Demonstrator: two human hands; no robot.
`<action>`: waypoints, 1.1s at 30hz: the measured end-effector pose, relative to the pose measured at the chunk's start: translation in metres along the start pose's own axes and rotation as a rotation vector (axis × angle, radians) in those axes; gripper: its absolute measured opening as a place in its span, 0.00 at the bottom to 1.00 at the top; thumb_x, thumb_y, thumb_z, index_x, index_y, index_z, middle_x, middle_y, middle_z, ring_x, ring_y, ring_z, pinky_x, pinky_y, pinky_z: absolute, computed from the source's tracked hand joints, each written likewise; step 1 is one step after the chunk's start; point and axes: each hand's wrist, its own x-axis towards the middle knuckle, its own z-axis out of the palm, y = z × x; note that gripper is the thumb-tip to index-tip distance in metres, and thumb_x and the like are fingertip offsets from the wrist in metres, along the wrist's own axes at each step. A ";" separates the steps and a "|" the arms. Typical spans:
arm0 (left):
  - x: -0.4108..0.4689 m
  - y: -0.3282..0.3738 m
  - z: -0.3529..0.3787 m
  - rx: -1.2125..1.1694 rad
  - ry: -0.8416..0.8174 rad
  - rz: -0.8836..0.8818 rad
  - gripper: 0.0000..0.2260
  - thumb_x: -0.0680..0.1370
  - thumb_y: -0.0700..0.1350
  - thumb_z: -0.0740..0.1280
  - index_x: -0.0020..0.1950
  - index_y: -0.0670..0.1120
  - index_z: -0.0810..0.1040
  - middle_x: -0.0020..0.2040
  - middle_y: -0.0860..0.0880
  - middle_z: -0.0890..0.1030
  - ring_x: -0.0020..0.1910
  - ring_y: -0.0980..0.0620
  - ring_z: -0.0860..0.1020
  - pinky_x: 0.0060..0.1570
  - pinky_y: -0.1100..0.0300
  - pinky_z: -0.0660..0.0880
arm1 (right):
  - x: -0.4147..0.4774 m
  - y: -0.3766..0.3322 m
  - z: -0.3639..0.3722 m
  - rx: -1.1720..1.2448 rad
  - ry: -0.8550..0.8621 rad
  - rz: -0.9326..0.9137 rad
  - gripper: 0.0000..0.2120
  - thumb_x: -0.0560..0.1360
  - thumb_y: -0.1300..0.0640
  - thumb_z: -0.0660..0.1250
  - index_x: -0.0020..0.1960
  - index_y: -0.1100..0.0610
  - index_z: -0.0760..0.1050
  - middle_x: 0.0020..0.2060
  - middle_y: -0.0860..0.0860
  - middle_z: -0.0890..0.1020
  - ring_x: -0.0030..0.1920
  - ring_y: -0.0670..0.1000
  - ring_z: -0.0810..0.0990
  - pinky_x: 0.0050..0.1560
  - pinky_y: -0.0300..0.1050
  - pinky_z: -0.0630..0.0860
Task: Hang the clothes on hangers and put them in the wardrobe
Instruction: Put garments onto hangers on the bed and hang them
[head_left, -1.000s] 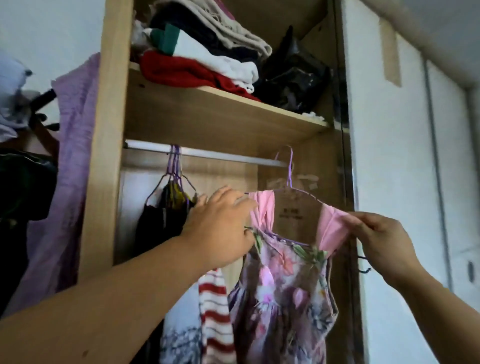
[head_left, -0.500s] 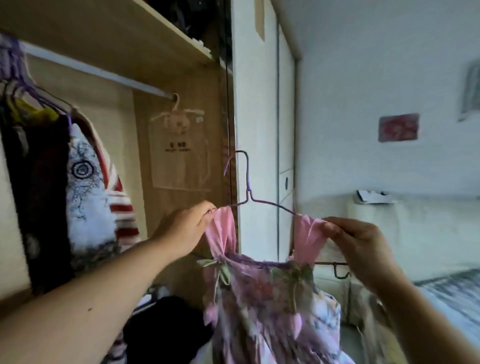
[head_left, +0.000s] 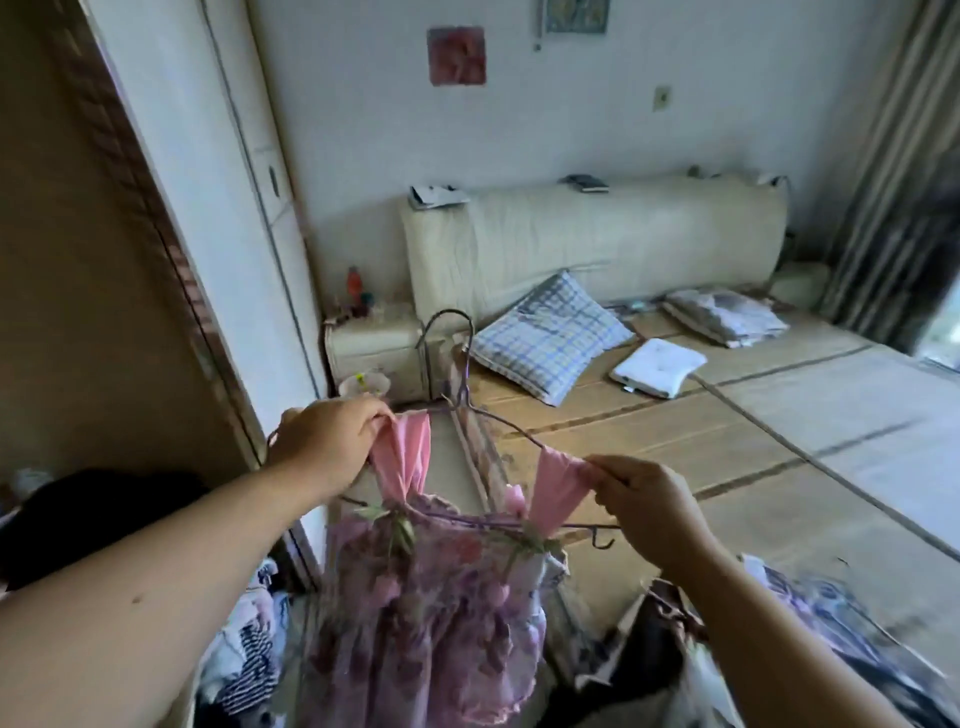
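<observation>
Change: 0.5 s ago the view took in the wardrobe rail, hung clothes and a paper tag. Now it has swung right and down to the bed, and rail and tag are out of frame. Both hands grip as before.
Wardrobe (head_left: 78, 260): brown side panel fills the left edge, w/ a white door (head_left: 197, 182) beside it.
Lower left: black cloth (head_left: 93, 514) and striped cloth (head_left: 249, 649) lie in a heap; can't tell if inside the wardrobe.
L hand (head_left: 330, 441): left of centre, fingers curled, thumb and fingertips pinching the L strap (head_left: 402, 452) at the hanger's shoulder.
Dress (head_left: 426, 613): floral, pink-purple, bottom centre. It hangs on the hanger (head_left: 511, 432), a purple wire one whose hook is free in the air in front of the nightstand.
R hand (head_left: 652, 512): right of centre, fingertips pressed together on the R strap (head_left: 556, 486), pulling it taut.
Nightstand (head_left: 374, 351): centre-left, holds a red bottle (head_left: 355, 283) and small blurred bits.
Bowl (head_left: 363, 383): pale, just above the L hand, w/ a yellow-green speck inside.
Bag (head_left: 644, 644): lower right, dark cloth in it, blurred.
Bed (head_left: 779, 441): right half of the frame. On it lie a checked pillow (head_left: 545, 340), a white pad (head_left: 657, 366) and folded bedding (head_left: 724, 314).
Writing: pink picture (head_left: 456, 54) at top centre is too blurred to read.
</observation>
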 end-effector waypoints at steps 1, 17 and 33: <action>-0.003 0.019 0.016 -0.019 -0.041 0.039 0.07 0.78 0.47 0.64 0.52 0.54 0.81 0.51 0.49 0.83 0.52 0.44 0.80 0.50 0.52 0.74 | -0.018 0.017 -0.013 -0.014 0.022 0.058 0.13 0.74 0.49 0.67 0.37 0.30 0.76 0.25 0.39 0.77 0.28 0.38 0.74 0.34 0.41 0.71; -0.010 0.350 0.273 -0.060 -0.654 0.384 0.11 0.80 0.48 0.56 0.46 0.54 0.78 0.47 0.51 0.77 0.53 0.46 0.75 0.67 0.39 0.58 | -0.184 0.232 -0.205 0.171 0.363 0.837 0.05 0.74 0.60 0.67 0.45 0.55 0.82 0.27 0.44 0.82 0.25 0.40 0.78 0.25 0.30 0.71; 0.005 0.353 0.404 0.006 -0.849 0.133 0.24 0.79 0.56 0.58 0.74 0.60 0.58 0.77 0.53 0.55 0.77 0.51 0.47 0.70 0.37 0.44 | -0.109 0.398 -0.191 -0.190 0.044 0.973 0.17 0.77 0.51 0.65 0.63 0.56 0.74 0.47 0.54 0.80 0.43 0.53 0.78 0.44 0.46 0.75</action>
